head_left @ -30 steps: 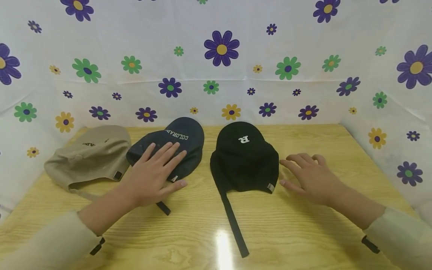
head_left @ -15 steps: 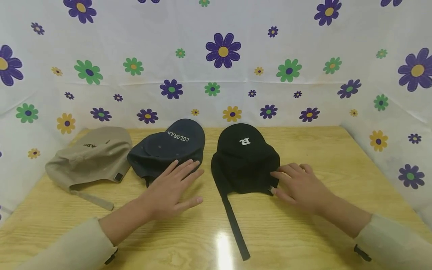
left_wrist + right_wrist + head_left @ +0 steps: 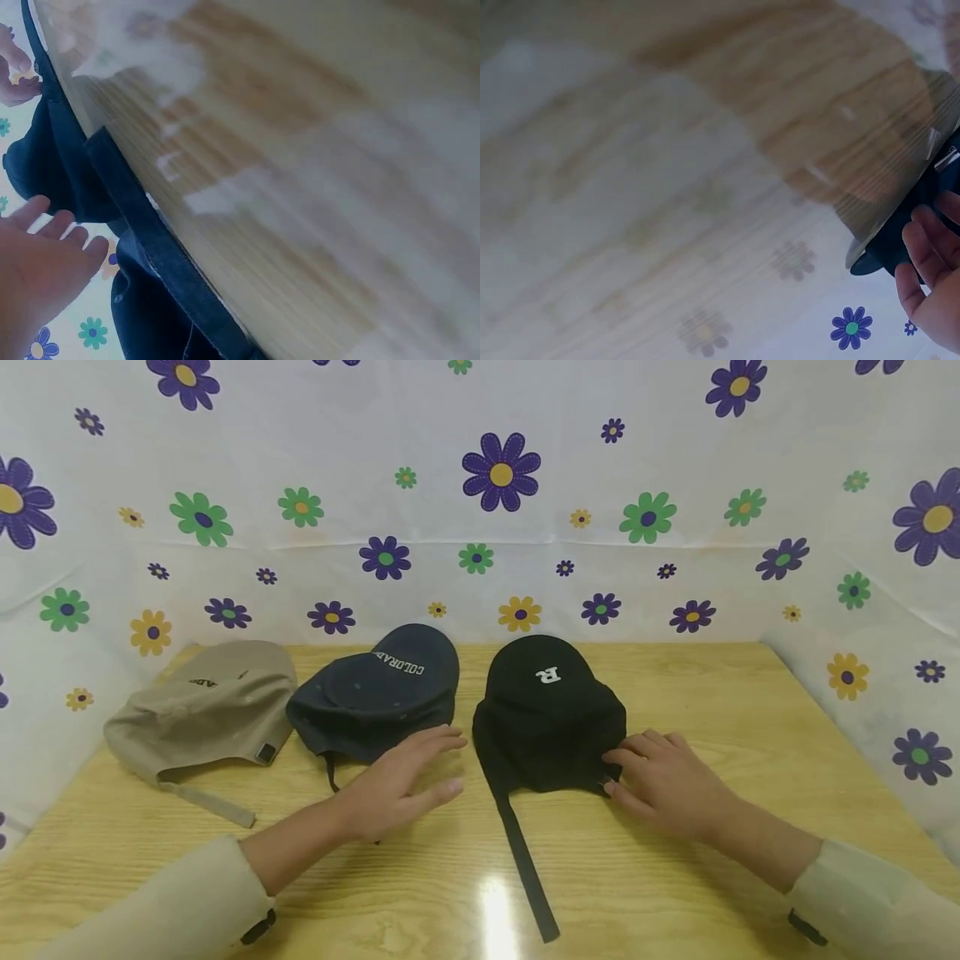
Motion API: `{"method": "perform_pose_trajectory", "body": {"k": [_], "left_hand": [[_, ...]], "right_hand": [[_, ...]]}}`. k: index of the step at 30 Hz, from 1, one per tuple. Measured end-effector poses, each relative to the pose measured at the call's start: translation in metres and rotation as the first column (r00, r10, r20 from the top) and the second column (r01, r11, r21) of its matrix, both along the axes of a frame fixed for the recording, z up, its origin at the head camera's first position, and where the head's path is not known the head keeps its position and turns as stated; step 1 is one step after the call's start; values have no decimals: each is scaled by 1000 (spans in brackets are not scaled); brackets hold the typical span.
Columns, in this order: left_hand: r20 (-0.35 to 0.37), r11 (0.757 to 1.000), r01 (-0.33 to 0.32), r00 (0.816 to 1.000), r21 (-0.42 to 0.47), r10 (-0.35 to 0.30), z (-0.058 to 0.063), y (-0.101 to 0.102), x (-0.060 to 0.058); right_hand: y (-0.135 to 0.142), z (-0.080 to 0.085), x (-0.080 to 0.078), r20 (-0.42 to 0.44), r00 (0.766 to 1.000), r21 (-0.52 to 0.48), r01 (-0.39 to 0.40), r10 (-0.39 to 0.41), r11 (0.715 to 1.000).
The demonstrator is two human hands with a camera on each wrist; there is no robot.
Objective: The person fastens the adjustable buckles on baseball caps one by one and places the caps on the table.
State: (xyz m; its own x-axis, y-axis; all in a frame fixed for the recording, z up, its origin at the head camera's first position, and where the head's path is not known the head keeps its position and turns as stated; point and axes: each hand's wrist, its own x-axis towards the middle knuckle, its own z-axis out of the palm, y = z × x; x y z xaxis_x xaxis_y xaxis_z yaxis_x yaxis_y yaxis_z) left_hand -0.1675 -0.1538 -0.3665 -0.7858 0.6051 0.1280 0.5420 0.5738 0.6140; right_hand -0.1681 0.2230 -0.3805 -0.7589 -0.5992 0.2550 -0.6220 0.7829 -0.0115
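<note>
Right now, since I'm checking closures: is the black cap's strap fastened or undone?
Undone: the strap lies stretched out on the table, its free end away from the black cap.

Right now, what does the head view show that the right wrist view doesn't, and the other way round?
Only the head view: the khaki fabric cap, the white lettering on the navy blue fabric cap, and the white letter R on the black fabric cap.

Only the right wrist view: faint flower reflections on the glossy yellowish wooden tabletop.

Both: the right hand at the black cap's edge, the tabletop, and the white cloth printed with flowers.
</note>
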Motion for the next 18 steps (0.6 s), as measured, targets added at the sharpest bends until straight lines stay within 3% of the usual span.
{"method": "perform_pose_trajectory", "body": {"k": [5, 7, 10, 13, 16, 18], "left_hand": [[-109, 992, 128, 986, -7, -128, -7, 2, -7], [-183, 980, 200, 962, -24, -201, -10, 4, -11], [-277, 951, 306, 910, -52, -308, -14, 10, -13], [-277, 926, 368, 884, -82, -376, -16, 17, -11], [-234, 914, 379, 884, -145, -404, -18, 22, -7], [-240, 902, 385, 873, -196, -425, -19, 26, -4]], "right_hand": [[-1, -2, -1, 47, 998, -38, -49, 51, 998], [-1, -2, -1, 78, 995, -55, -62, 67, 997], [-2, -2, 0, 116, 990, -80, -65, 74, 995], [-5, -3, 1, 140, 987, -101, -68, 82, 993], [-8, -3, 2, 153, 984, -115, -75, 92, 991], [-10, -2, 2, 158, 982, -121, -85, 104, 989]]}}
